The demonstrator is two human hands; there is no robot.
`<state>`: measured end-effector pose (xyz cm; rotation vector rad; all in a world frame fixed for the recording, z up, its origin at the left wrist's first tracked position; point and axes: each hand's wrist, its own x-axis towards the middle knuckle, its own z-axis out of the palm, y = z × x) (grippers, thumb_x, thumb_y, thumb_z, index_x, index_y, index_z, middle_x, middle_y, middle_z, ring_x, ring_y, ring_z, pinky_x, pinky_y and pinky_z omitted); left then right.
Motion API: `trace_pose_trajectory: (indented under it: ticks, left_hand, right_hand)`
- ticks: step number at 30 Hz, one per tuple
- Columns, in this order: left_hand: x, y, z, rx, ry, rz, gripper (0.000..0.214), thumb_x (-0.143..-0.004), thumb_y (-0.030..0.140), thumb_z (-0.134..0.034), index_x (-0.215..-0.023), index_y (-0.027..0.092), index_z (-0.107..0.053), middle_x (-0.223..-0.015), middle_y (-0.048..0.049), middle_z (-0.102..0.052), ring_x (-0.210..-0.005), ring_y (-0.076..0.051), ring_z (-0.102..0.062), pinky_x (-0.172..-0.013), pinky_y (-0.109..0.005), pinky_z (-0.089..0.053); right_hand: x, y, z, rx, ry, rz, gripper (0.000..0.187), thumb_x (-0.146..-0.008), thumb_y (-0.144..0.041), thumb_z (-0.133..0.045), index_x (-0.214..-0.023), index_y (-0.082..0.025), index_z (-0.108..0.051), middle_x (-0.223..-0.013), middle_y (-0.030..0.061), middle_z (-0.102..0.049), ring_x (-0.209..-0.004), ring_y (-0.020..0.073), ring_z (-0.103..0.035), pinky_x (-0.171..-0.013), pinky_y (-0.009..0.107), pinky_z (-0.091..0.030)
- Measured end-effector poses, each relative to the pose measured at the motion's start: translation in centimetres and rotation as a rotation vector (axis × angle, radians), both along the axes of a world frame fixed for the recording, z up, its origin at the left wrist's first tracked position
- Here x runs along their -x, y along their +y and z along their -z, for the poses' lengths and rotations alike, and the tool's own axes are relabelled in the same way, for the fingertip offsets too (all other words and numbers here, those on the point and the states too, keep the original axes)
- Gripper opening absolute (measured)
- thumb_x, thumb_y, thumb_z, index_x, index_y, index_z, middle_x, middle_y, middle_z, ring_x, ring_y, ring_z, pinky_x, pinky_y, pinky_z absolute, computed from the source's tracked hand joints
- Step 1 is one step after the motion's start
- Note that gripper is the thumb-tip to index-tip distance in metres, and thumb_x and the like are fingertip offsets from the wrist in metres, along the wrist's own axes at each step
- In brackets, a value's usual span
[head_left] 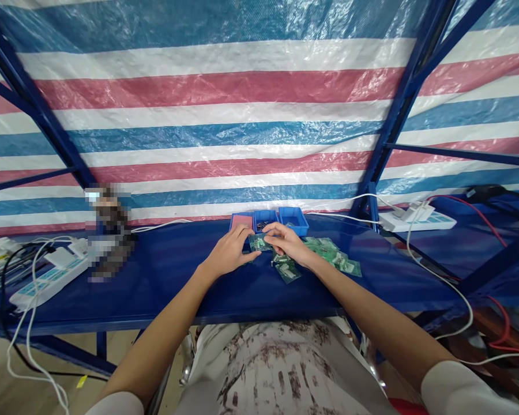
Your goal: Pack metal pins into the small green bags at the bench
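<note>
A green circuit board (259, 242) is between my two hands, above the blue table. My left hand (231, 252) grips its left side, thumb below and fingers above. At its right side, my right hand (286, 242) has its thumb and fingertips pinched together, on the board or on a small part too tiny to make out. Under my right hand lie more green boards (286, 270). To the right of that hand, a pile of similar boards (333, 253) spreads over the table.
Behind my hands stand blue bins: one with a pink piece (242, 221), one with small dark parts (264, 220), and another blue bin (293, 219). White power strips (52, 281) and cables lie at both ends of the blue table (168, 288). A striped tarp (242, 132) hangs behind.
</note>
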<state>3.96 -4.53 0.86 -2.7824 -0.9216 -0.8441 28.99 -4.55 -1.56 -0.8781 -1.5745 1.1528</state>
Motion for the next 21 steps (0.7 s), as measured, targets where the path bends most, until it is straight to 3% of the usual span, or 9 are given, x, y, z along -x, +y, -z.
trace_pose_trajectory:
  ticks: [2,9,14,19,21]
  left_hand:
    - [0.01,0.01,-0.01,0.007,0.006,-0.005,0.044,-0.103,0.052,-0.066,-0.135,0.024,-0.055,-0.134,-0.0121,-0.061,-0.13,-0.032,-0.061,-0.106,-0.046,-0.056]
    - [-0.04,-0.24,-0.47,0.054,-0.009,0.02,0.023,-0.108,0.043,-0.056,-0.12,0.023,-0.06,-0.122,-0.0094,-0.064,-0.114,-0.027,-0.066,-0.098,-0.04,-0.056]
    - [-0.07,-0.44,-0.74,0.045,-0.001,0.063,0.018,-0.112,0.037,-0.047,-0.117,0.023,-0.059,-0.116,-0.0086,-0.065,-0.111,-0.026,-0.066,-0.099,-0.039,-0.054]
    - [-0.21,-0.33,-0.72,0.022,0.004,0.044,0.025,-0.115,0.033,-0.036,-0.116,0.022,-0.058,-0.114,-0.0098,-0.066,-0.107,-0.025,-0.066,-0.097,-0.039,-0.055]
    - [-0.22,-0.19,-0.62,0.013,-0.009,0.039,0.027,-0.116,0.033,-0.034,-0.117,0.022,-0.058,-0.114,-0.0099,-0.067,-0.106,-0.025,-0.067,-0.095,-0.039,-0.055]
  right_hand:
    - [0.05,-0.09,-0.11,0.003,-0.012,0.007,0.041,-0.085,-0.053,-0.084,-0.112,-0.026,-0.071,-0.092,-0.0005,-0.065,-0.052,0.0098,-0.049,-0.045,0.025,-0.038]
    - [-0.09,-0.58,-0.43,-0.006,-0.086,-0.03,0.039,-0.085,-0.054,-0.085,-0.108,-0.024,-0.076,-0.066,-0.0036,-0.056,-0.052,0.0117,-0.045,-0.048,0.025,-0.039]
    - [-0.15,-0.21,-0.08,-0.005,-0.055,-0.026,0.038,-0.083,-0.053,-0.086,-0.105,-0.023,-0.077,-0.069,-0.0017,-0.059,-0.056,0.0137,-0.051,-0.05,0.026,-0.043]
    - [-0.3,0.1,0.24,-0.035,-0.113,-0.029,0.042,-0.081,-0.053,-0.088,-0.109,-0.024,-0.076,-0.097,0.0031,-0.071,-0.056,0.0111,-0.053,-0.051,0.027,-0.044]
    - [-0.28,0.02,0.15,-0.049,-0.122,-0.015,0.041,-0.081,-0.054,-0.087,-0.105,-0.023,-0.075,-0.095,0.0026,-0.07,-0.055,0.0107,-0.051,-0.051,0.027,-0.042]
